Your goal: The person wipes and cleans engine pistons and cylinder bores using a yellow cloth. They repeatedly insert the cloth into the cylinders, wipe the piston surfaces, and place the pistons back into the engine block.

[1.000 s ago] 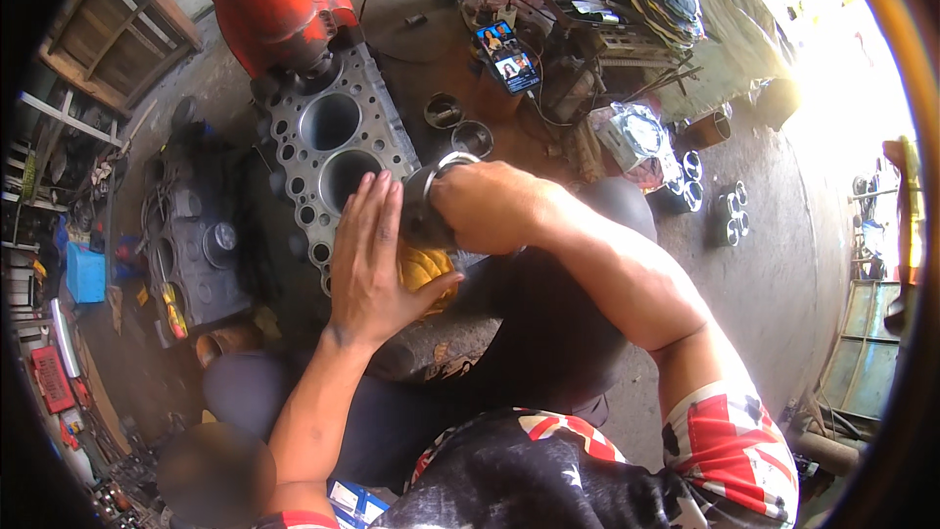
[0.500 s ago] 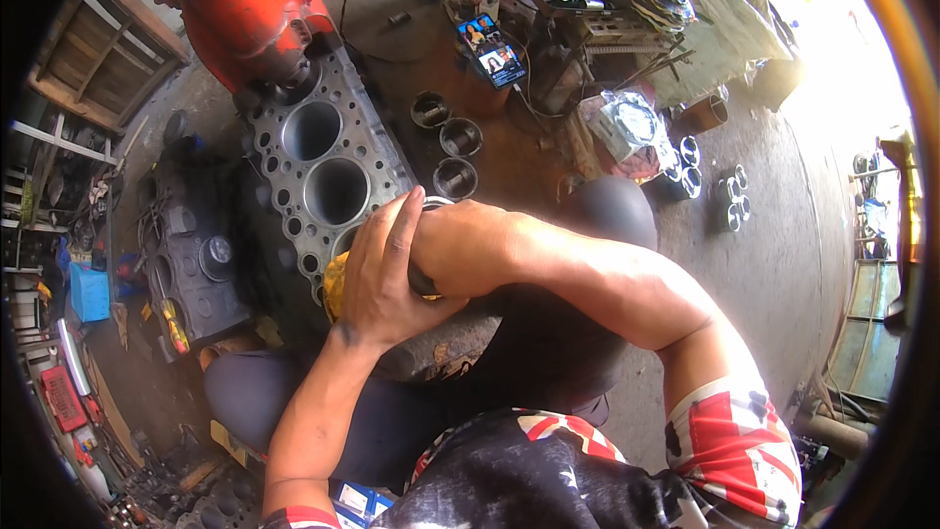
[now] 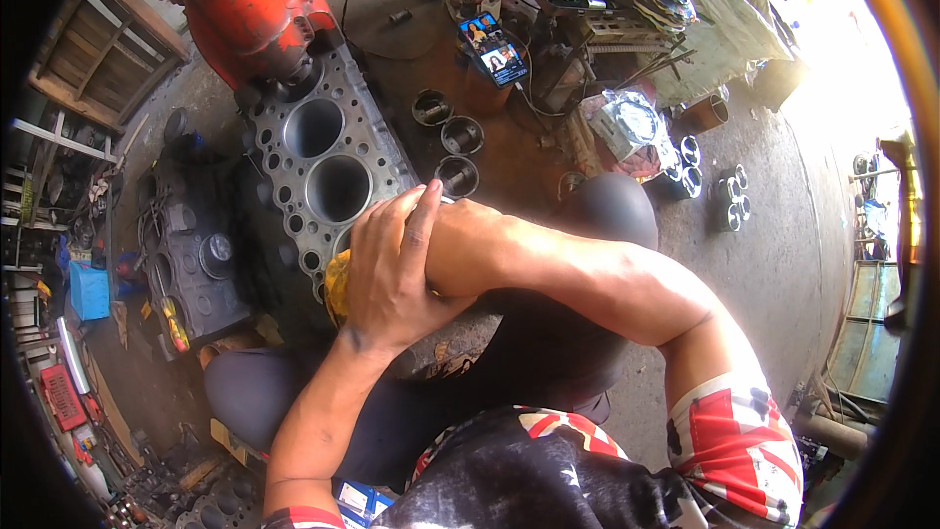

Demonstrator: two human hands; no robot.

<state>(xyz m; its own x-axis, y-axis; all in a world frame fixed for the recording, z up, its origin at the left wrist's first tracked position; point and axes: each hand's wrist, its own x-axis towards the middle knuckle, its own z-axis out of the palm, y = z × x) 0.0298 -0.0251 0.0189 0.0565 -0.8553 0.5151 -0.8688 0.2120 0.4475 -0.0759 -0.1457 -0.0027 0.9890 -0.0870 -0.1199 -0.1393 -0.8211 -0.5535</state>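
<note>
Both hands are closed together over the near end of a grey engine block [image 3: 279,155], whose deck shows large round bores. My left hand [image 3: 390,269] wraps the near left side, one finger lying over the back of my right hand [image 3: 472,247]. Between them is a round metal part, apparently a piston, almost wholly hidden; only a thin pale rim [image 3: 447,200] shows past the fingers. Something yellow and crumpled [image 3: 338,284], perhaps a cloth or bag, sits at the block beside my left hand. Past my hands, three pistons [image 3: 461,135] stand in a row right of the block.
A red-painted engine housing [image 3: 230,10] stands at the block's far end. A lit phone [image 3: 493,49] on a cable leans beyond the pistons. More ring-shaped metal parts [image 3: 691,181] stand on the floor at right. Another dirty block [image 3: 196,274] lies at left, with a yellow-handled tool [image 3: 175,325].
My left hand has shifted slightly up and right, further over my right hand. The dark round side of the part, seen between my palms before, is now covered.
</note>
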